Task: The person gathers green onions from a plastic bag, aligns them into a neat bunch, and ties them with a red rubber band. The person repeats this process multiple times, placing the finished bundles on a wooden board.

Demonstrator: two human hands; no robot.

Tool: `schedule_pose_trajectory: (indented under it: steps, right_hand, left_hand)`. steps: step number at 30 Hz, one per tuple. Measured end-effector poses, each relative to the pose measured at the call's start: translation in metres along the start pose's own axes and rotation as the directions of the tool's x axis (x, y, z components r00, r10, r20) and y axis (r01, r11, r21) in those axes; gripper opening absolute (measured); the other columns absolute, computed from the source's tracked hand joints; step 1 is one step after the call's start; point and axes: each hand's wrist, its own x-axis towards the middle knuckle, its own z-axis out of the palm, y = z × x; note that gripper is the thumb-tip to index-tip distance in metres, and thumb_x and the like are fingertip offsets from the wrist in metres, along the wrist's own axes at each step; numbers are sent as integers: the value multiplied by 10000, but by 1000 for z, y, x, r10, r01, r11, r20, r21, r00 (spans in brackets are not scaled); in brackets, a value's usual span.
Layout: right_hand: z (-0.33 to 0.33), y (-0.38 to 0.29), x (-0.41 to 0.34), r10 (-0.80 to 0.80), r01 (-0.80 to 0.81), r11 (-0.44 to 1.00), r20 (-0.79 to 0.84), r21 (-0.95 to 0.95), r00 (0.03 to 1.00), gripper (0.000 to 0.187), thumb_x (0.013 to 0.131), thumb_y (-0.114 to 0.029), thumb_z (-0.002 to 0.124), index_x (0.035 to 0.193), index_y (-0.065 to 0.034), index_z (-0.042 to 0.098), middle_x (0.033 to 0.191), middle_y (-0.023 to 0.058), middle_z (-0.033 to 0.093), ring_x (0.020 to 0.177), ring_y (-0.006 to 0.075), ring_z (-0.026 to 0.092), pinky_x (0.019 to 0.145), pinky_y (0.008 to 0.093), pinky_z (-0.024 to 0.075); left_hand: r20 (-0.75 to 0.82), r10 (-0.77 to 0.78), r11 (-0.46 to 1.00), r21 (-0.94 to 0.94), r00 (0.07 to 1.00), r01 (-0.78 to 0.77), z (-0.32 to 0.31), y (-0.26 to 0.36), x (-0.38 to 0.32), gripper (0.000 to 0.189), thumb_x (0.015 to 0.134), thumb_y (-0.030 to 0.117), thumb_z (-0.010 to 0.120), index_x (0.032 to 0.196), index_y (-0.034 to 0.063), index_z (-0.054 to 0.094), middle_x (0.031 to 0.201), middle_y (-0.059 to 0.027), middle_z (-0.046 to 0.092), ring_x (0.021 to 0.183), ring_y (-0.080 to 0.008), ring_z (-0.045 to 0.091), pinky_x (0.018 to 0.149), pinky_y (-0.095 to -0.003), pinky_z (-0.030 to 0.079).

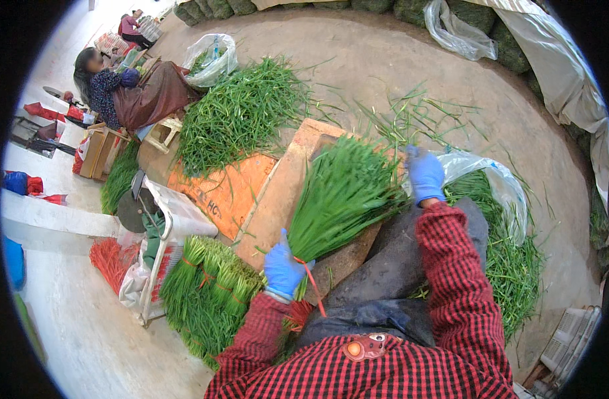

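Observation:
My left hand (285, 267), in a blue glove, grips a bunch of long green leaves (339, 194), apparently garlic chives, near its stem end. An orange-red tie (312, 284) runs from the grip down towards my lap. The leaves fan out over a wooden board (284, 192). My right hand (424, 172), also gloved in blue, is beside the leaf tips at the right. Its fingers are blurred, so whether they hold anything is unclear. Several tied bunches (210, 294) lie together left of my left hand.
A plastic crate (180, 204) and a heap of orange-red ties (110, 259) are at the left. Loose leaves (244, 107) lie ahead, near a seated person (135, 95). At my right is a clear plastic bag (504, 184) with more leaves.

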Motion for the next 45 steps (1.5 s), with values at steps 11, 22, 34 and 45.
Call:
schedule_pose_trajectory:
  steps: [11,22,34,45]
  right_hand:
    - [-10,69,-60,-341,342,940,-86,7,936,366,863,-209,702,1187,-64,610,1084,155,669,1014,333,646,871,429,511]
    - [-10,26,-104,-610,602,791,-59,-110,790,305,850,-169,675,1135,-76,617,934,135,647,873,329,645,756,449,515]
    - [-2,-94,-206,-978,971,18,206,239,-32,614,828,-186,630,1419,-131,469,1357,82,544,1285,304,502,1087,479,354]
    - [-18,-122,-227,-984,986,-4,174,166,-34,703,769,-225,715,1407,-67,465,1269,124,578,1154,339,525,1007,488,384]
  left_hand:
    - [597,529,-351,-494,604,795,-3,-77,-30,1017,848,623,645,1519,-45,273,1460,-376,386,1273,-465,520,1022,-569,490]
    - [504,610,-402,-468,612,787,7,-76,-35,930,885,577,641,1490,-58,330,1442,-348,436,1303,-438,502,1070,-534,461]
    - [286,492,-494,-686,822,534,32,-4,-31,567,977,515,567,1354,92,546,1299,-71,642,1147,-153,620,1043,-327,481]
    - [173,523,-659,-539,835,525,50,-26,-36,827,905,770,376,1076,25,691,1052,-106,728,919,-190,658,857,-359,527]
